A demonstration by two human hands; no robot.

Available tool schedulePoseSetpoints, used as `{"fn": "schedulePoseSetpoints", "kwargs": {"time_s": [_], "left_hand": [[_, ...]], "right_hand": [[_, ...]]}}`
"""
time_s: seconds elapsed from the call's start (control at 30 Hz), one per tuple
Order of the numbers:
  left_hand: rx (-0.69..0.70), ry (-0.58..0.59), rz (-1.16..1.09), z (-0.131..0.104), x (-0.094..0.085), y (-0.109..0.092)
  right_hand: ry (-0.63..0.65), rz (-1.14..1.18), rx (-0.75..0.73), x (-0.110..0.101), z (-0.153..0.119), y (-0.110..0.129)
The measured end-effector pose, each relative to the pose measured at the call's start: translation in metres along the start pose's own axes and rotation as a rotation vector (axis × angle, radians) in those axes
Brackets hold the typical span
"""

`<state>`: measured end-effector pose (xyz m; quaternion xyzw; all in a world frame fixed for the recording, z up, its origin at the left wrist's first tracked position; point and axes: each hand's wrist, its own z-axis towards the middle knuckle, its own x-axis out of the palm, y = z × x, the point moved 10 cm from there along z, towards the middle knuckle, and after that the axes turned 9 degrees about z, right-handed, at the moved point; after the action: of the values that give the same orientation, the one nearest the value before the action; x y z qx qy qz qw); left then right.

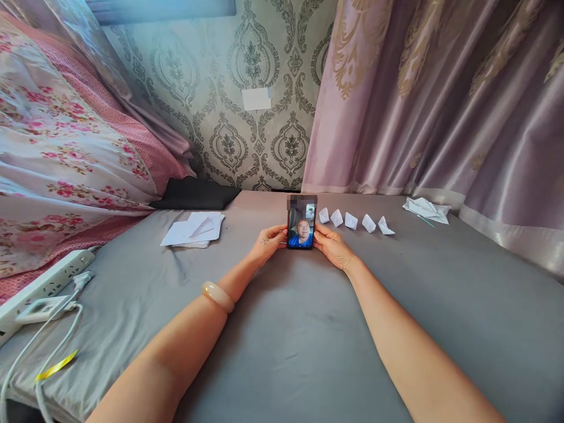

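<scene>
Both my hands hold an upright smartphone (pixel 301 226) in front of me, its screen facing me. A video call fills the screen, with a person in a blue top and a small inset picture. My left hand (pixel 268 244) grips the phone's left edge; a pale bangle (pixel 218 296) circles that forearm. On the right edge, my right hand (pixel 333 247) has its fingers closed against the phone. Just right of the phone, several folded white paper pieces (pixel 351 221) stand in a row on the grey sheet (pixel 291 352).
White paper sheets (pixel 194 229) lie to the left, and more crumpled paper (pixel 426 210) at the far right. A power strip (pixel 44 288) with cables and a yellow strip (pixel 57 365) are at the left edge. Curtains (pixel 418 106) hang on the right; a black cloth (pixel 194 195) lies behind.
</scene>
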<state>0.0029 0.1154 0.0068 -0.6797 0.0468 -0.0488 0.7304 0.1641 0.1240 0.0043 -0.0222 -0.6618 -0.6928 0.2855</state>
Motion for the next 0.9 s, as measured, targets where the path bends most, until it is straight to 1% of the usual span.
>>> {"fn": "schedulePoseSetpoints", "kwargs": {"time_s": [0.27, 0.47, 0.9], "left_hand": [[-0.008, -0.019, -0.013, 0.0013, -0.0037, 0.0038], [-0.009, -0.001, -0.002, -0.0001, -0.0011, 0.0014], [0.001, 0.011, -0.001, -0.0002, 0.0, -0.0002]], "right_hand": [[0.006, 0.025, -0.034, -0.0004, -0.0006, 0.0012], [-0.001, 0.03, -0.028, -0.0024, 0.0001, -0.001], [-0.018, 0.026, -0.036, -0.0009, -0.0014, 0.0028]]}}
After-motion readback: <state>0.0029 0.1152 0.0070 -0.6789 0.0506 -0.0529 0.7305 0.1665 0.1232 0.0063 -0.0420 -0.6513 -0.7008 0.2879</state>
